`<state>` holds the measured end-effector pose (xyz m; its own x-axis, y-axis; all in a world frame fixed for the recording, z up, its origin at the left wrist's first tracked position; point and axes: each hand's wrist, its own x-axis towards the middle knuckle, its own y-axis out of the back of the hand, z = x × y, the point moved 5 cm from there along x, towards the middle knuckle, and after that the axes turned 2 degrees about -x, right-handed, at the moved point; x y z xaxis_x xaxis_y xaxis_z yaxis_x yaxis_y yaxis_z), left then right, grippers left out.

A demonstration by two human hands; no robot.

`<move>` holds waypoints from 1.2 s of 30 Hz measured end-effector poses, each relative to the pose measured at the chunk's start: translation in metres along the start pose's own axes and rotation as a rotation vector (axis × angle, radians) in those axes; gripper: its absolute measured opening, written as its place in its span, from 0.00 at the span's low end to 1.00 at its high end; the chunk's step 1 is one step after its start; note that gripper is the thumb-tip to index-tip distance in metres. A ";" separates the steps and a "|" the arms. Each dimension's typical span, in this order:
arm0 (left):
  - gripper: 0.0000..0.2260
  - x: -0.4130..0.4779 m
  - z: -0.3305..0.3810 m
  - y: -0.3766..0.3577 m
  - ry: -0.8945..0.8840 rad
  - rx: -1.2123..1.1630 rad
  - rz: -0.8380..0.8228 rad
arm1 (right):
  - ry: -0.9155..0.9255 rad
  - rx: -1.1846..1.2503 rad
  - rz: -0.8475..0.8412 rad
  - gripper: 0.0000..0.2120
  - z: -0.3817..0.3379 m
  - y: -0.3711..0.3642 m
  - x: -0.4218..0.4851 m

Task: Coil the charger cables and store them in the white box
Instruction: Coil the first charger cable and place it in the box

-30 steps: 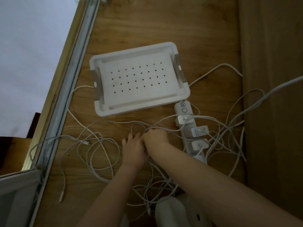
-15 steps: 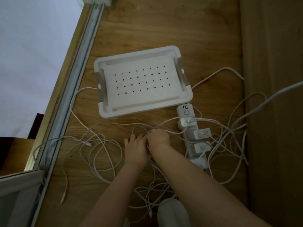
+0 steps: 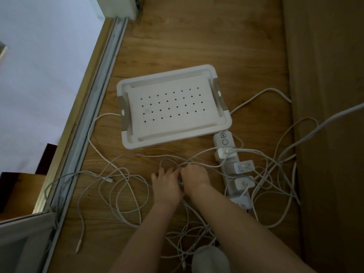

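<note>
Now your right hand (image 3: 195,175) clenches the tangled cables (image 3: 89,134) on the floor (image 3: 197,36); your left hand (image 3: 166,186) touches it, its grip hidden. The white box (image 3: 177,141) sits near.

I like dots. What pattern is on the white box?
The white box shows rows of small dark holes on white; the head view shows it best.

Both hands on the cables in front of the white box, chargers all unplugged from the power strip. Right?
No. The head view shows chargers plugged into the power strip. Rest holds: left hand and right hand meet on the cables in front of the white box.
</note>
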<state>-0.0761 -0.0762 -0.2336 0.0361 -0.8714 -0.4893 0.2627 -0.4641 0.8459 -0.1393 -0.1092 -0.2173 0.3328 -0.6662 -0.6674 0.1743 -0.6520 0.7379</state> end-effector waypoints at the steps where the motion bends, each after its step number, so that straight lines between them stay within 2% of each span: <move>1: 0.17 0.000 0.000 0.000 0.001 -0.003 -0.001 | 0.002 0.006 0.001 0.13 0.000 0.000 -0.001; 7: 0.19 0.001 0.000 0.001 0.002 0.012 -0.001 | 0.019 0.012 -0.001 0.13 0.002 0.003 -0.004; 16: 0.16 0.005 -0.002 -0.001 0.005 0.059 -0.024 | 0.062 0.042 0.038 0.12 -0.001 0.011 -0.019; 21: 0.19 0.005 0.003 -0.001 0.027 0.018 -0.040 | 0.090 0.051 0.045 0.14 0.011 0.024 -0.037; 23: 0.20 0.001 0.005 -0.001 0.023 0.010 -0.063 | 0.095 0.115 0.031 0.15 0.018 0.030 -0.048; 25: 0.21 -0.002 0.004 -0.001 0.019 -0.019 -0.150 | 0.024 0.268 0.034 0.17 0.032 0.035 -0.057; 28: 0.19 -0.013 0.007 0.004 -0.009 -0.150 -0.308 | -0.140 0.591 0.029 0.23 0.057 0.043 -0.069; 30: 0.16 -0.024 0.012 0.020 -0.042 -0.292 -0.284 | -0.198 0.841 0.049 0.24 0.066 0.055 -0.078; 32: 0.16 -0.038 0.023 0.051 -0.045 -0.532 -0.221 | -0.181 1.013 0.064 0.17 0.067 0.072 -0.089; 34: 0.21 -0.055 0.039 0.087 -0.031 -0.845 -0.231 | -0.118 1.148 0.092 0.07 0.062 0.094 -0.106; 36: 0.24 -0.071 0.055 0.120 -0.024 -1.098 -0.246 | -0.038 1.246 0.161 0.08 0.052 0.117 -0.127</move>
<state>-0.1004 -0.0785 -0.0856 -0.1491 -0.7840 -0.6026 0.9672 -0.2424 0.0760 -0.2091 -0.1199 -0.0517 0.2390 -0.7662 -0.5965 -0.8646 -0.4475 0.2283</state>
